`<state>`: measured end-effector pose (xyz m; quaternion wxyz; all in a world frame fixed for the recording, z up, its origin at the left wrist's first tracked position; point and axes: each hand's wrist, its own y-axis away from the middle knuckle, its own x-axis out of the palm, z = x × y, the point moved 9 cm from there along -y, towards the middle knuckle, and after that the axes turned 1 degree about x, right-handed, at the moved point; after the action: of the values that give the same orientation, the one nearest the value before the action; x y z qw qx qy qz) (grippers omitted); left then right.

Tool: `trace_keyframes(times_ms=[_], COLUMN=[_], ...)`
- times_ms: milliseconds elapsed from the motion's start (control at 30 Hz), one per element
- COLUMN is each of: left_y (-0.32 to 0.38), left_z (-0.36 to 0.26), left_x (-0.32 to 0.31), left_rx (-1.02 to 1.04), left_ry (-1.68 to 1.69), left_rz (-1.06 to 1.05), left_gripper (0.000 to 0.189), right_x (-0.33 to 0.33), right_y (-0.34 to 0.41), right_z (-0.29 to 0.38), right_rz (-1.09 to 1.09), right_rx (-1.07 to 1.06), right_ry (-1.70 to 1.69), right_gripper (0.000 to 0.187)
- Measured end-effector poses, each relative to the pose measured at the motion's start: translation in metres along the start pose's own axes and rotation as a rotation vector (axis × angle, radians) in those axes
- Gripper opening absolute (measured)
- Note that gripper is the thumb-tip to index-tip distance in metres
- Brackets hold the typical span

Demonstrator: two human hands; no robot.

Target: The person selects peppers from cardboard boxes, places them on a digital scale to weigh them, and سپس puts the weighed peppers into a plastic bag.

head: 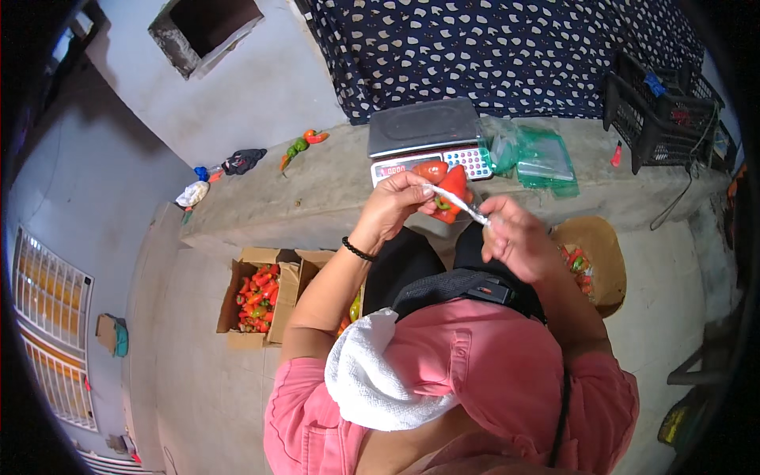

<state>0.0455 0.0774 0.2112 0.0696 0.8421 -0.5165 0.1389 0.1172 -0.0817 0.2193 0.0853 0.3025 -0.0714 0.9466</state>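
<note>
My left hand (396, 205), with a black bead bracelet at the wrist, pinches one end of a twisted strip of whitish clear plastic (456, 200), which looks like the neck of a plastic bag. At the strip's other end is my right hand (512, 236), blurred, its fingers closed around the plastic. Just beyond and below the strip are several red peppers (454, 181), one with a green stem; they seem to be inside the clear bag. Behind them a digital scale (424, 127) with a lit display stands on a concrete ledge; its grey pan bears nothing.
Green-edged plastic bags (545, 155) lie right of the scale, near black plastic crates (656, 119). Loose peppers (300, 147) rest on the ledge (279, 196) to the left. Cardboard boxes of peppers (256, 297) stand on the floor at left, another open carton (602, 261) at right.
</note>
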Motion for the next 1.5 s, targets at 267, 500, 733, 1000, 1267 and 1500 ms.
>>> trace_keyframes(times_ms=[267,500,733,1000,1267,1500], left_y=[0.007,0.006,-0.032,-0.025,-0.014,-0.018], left_z=[-0.043,-0.019,0.066,0.131,0.133,0.14], left_x=[0.054,0.072,-0.047,-0.035,0.009,0.028], left_rx=[0.226,-0.006,-0.362,-0.347,-0.3,-0.238], left_ry=[0.139,-1.088,-0.378,0.402,0.849,0.883], left_rz=[0.315,0.618,0.186,0.081,0.077,-0.006], left_gripper=[0.006,0.011,0.011,0.01,0.018,0.023], right_x=[0.031,-0.066,-0.041,-0.004,-0.02,0.0], right_y=[-0.017,-0.112,-0.13,-0.096,-0.044,-0.02], right_z=[-0.079,-0.049,-0.039,-0.04,-0.046,-0.025], right_rz=[0.484,0.364,0.103,-0.057,-0.155,-0.247], right_rx=[0.357,0.136,-0.211,-0.321,-0.265,-0.699], right_ry=[-0.408,0.198,1.094,1.428,1.607,1.72], right_gripper=[0.017,0.022,0.017,0.017,0.019,0.016])
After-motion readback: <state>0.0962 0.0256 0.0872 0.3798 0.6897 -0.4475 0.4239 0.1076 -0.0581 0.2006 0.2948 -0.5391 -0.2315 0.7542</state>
